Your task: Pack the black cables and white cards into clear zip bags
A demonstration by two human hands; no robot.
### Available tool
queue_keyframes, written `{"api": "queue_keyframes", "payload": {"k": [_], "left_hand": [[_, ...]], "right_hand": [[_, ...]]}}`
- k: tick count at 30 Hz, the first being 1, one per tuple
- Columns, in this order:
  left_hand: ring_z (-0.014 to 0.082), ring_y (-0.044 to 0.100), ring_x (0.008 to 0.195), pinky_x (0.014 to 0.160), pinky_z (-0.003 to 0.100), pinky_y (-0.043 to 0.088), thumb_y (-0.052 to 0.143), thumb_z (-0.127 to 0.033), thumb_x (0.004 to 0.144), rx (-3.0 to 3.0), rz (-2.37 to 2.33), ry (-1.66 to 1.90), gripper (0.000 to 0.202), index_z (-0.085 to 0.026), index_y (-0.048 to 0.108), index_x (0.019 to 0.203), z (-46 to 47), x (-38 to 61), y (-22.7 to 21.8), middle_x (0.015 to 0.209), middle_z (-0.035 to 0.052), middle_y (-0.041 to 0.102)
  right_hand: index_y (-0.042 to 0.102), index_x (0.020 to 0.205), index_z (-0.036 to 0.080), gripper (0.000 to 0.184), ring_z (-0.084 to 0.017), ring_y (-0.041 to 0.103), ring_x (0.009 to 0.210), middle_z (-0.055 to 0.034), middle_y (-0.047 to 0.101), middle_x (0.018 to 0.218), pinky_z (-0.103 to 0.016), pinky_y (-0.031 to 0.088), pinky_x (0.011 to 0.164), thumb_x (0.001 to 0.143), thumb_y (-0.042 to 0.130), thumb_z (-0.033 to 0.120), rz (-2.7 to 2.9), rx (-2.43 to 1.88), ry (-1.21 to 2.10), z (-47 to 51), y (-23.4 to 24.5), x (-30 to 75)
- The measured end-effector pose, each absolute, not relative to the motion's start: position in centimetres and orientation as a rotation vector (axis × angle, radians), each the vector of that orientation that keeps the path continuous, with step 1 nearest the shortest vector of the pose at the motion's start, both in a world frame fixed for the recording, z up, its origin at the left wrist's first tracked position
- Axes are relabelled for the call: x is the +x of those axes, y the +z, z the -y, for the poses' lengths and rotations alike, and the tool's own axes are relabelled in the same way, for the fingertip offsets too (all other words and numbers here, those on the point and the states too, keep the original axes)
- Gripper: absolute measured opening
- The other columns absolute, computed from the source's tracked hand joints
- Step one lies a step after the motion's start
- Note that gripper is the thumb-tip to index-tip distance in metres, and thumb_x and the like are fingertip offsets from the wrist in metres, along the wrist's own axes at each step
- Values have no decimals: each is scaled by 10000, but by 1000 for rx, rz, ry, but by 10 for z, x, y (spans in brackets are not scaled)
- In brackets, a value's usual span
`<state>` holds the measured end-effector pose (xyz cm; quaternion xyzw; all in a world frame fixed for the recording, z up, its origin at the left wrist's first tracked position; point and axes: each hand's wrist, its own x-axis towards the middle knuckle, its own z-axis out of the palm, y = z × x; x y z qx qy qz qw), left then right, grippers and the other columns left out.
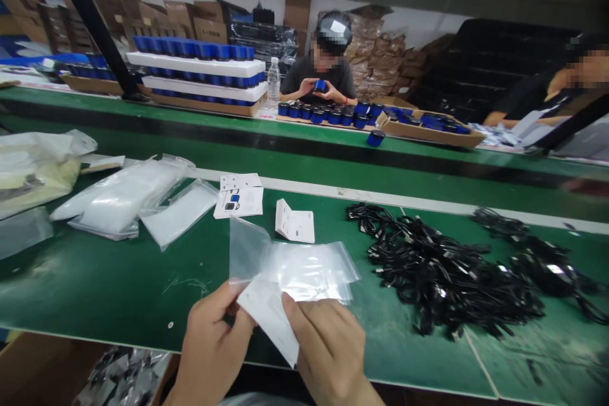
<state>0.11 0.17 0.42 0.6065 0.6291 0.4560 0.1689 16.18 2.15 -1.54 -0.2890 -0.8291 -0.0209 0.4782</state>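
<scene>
My left hand (216,336) is closed, pinching a clear plastic bag (248,250) near its lower edge. Between my hands is a white folded leaflet (271,320), slanting down to the right, its upper left end by my left fingertips. My right hand (328,346) is closed on the leaflet's right side, thumb on top. How far the leaflet sits inside the bag, I cannot tell. Just beyond my fingers lies a pile of clear bags (311,266). Past it stands a half-open folded card (297,223), and left of that are printed leaflets (240,200).
Tangled black cables (442,273) cover the bench's right side. Packs of plastic bags (128,193) lie left. Across the green bench (118,279), a person (328,63) holds a blue-black device beside rows of similar ones. A carton (157,380) of small bagged items sits below the front edge.
</scene>
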Motion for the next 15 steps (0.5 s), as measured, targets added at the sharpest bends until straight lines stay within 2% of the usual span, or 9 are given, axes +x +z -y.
{"api": "queue_keyframes", "payload": {"k": [4,8,10,13,15], "left_hand": [[90,504,386,419,170,404,448,-203,814,1983,-1933,1232,281,-189,506,539,0,4,3,448,-50,494],[99,517,394,423,191,395,438,-200,834,2298,-1890,1160,304,-185,532,546,-2,11,0,450,-33,520],[115,567,454,451,194,425,427,-190,832,2389,-1835,1105,276,-187,567,594,-1,13,-3,502,-19,559],[136,619,597,509,195,473,441,-207,823,2429,-1809,1059,197,-198,624,751,2,9,-6,687,16,611],[136,610,618,523,196,488,456,-216,816,2434,-1782,1048,171,-212,624,786,4,5,-6,743,23,588]], "right_hand": [[598,1055,73,260,-171,580,533,-73,646,636,-304,387,502,873,414,56,2092,-818,-137,-20,-12,164],[625,984,112,238,-170,504,450,-33,588,561,-305,361,460,879,412,93,2154,-985,-186,-18,-7,162],[613,1038,112,276,-185,543,503,-54,616,629,-314,422,509,889,381,103,2215,-1021,-86,-16,-4,161],[538,1191,70,348,-204,600,631,-109,663,801,-320,493,628,883,378,91,2323,-964,95,-14,2,163],[565,1169,112,316,-194,594,623,-83,661,791,-305,501,621,886,424,112,2347,-947,228,-15,7,166]]}}
